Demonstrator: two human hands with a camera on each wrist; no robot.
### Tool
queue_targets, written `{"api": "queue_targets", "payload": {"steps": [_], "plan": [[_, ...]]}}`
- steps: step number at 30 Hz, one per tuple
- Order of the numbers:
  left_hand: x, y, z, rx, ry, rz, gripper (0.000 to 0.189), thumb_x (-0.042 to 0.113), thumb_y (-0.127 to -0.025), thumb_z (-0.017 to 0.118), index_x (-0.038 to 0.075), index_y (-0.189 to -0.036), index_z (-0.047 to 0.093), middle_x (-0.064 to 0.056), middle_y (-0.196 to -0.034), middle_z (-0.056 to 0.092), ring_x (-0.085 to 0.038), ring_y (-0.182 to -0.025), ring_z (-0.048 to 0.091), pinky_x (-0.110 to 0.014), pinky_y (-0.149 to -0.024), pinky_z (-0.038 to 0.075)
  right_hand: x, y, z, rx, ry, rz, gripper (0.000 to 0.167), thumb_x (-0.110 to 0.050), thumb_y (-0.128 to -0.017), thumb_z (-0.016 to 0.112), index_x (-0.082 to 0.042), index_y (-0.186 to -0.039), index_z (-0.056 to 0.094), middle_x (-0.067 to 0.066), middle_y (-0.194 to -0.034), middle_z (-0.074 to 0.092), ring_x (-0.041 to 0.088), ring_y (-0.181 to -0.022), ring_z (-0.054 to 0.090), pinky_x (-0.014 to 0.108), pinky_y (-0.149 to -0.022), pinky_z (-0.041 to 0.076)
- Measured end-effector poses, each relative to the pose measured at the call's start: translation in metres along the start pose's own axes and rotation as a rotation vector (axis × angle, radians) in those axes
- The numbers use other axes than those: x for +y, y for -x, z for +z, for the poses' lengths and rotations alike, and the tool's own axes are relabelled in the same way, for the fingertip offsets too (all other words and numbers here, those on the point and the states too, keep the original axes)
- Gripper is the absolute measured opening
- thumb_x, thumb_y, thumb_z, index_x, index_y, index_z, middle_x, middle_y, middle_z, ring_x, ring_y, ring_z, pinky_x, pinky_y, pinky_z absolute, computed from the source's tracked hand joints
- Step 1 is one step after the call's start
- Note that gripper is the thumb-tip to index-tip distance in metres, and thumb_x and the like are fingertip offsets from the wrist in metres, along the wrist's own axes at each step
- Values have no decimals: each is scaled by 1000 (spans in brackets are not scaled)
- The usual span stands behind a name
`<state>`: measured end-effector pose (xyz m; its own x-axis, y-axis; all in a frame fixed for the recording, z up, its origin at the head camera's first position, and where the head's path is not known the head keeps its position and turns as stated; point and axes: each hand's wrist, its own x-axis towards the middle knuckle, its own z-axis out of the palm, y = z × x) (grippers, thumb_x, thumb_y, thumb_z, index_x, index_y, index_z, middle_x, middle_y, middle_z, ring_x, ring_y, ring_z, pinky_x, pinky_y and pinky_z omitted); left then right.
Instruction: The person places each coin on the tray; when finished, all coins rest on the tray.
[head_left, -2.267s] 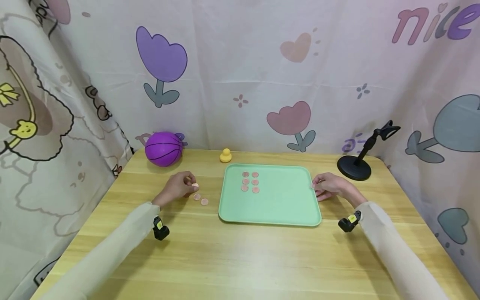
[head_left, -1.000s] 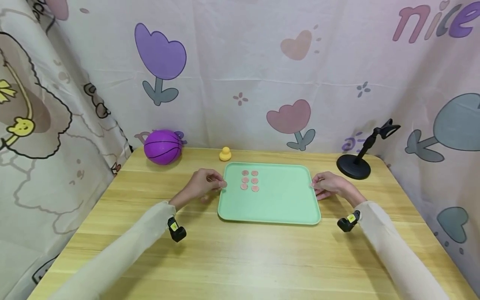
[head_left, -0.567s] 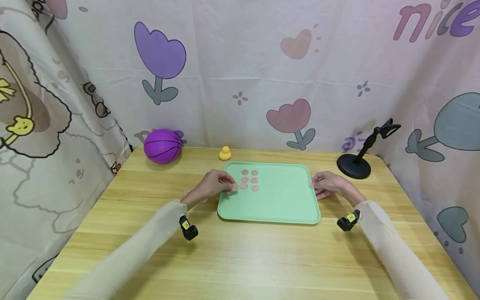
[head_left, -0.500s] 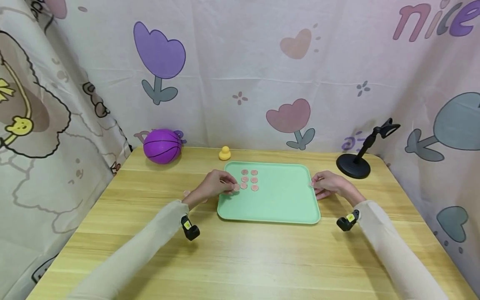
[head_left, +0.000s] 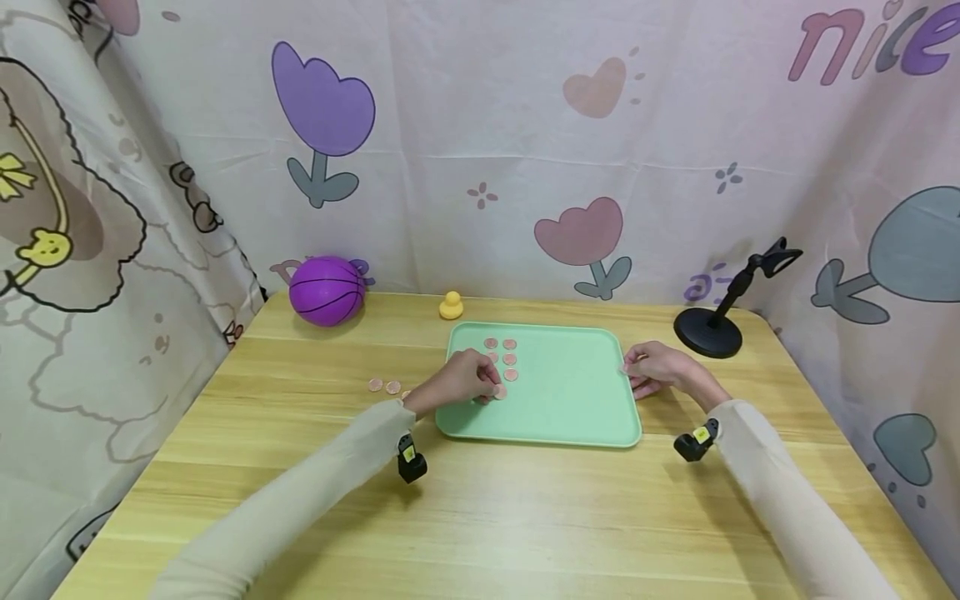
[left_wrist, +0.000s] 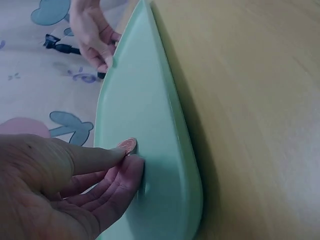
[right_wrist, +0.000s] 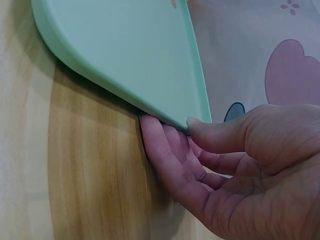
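My left hand (head_left: 465,377) is over the left part of a mint-green tray (head_left: 570,425), pinching a copper-coloured coin (left_wrist: 129,145) between thumb and fingers. In the head view that coin is just below two columns of coins on the tray, one of them the coin (head_left: 510,359) in the right column. The hand covers part of the left column. At the tray's right edge, my right hand (head_left: 660,368) grips the rim; the right wrist view has its thumb on top and its fingers against the outside and underside.
Left of the tray, a short row of loose coins (head_left: 393,387) lies on the wooden table (head_left: 525,517), one partly behind the left wrist. Along the back stand a purple ball (head_left: 327,291), a yellow rubber duck (head_left: 451,306) and a black clip stand (head_left: 708,333).
The left hand has picked up a coin from beside the tray and carried it right, over the rim, to below the coin columns. The right hand has kept its grip on the tray.
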<state>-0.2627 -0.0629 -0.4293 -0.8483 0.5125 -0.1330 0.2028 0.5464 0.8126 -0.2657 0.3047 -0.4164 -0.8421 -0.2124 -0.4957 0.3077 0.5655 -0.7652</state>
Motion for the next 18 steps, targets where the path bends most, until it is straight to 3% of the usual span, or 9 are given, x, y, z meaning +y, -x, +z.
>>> {"api": "queue_targets", "payload": {"steps": [12, 18], "plan": [[7, -4, 16, 116, -104, 27, 13, 5, -89, 81, 4, -85, 69, -3, -69, 68, -13, -59, 64, -22, -63, 45, 0, -1, -1, -6, 14, -14, 15, -4, -108, 53, 10, -115, 50, 11, -94, 63, 16, -81, 65, 34, -76, 65], [7, -4, 21, 159, -81, 46, 16, 4, -89, 82, 3, -84, 67, -4, -68, 66, -15, -55, 66, -22, -62, 47, 0, -1, -1, -21, 10, -21, 15, -4, -108, 52, 10, -115, 49, 10, -94, 62, 15, -81, 65, 34, -77, 65]]}}
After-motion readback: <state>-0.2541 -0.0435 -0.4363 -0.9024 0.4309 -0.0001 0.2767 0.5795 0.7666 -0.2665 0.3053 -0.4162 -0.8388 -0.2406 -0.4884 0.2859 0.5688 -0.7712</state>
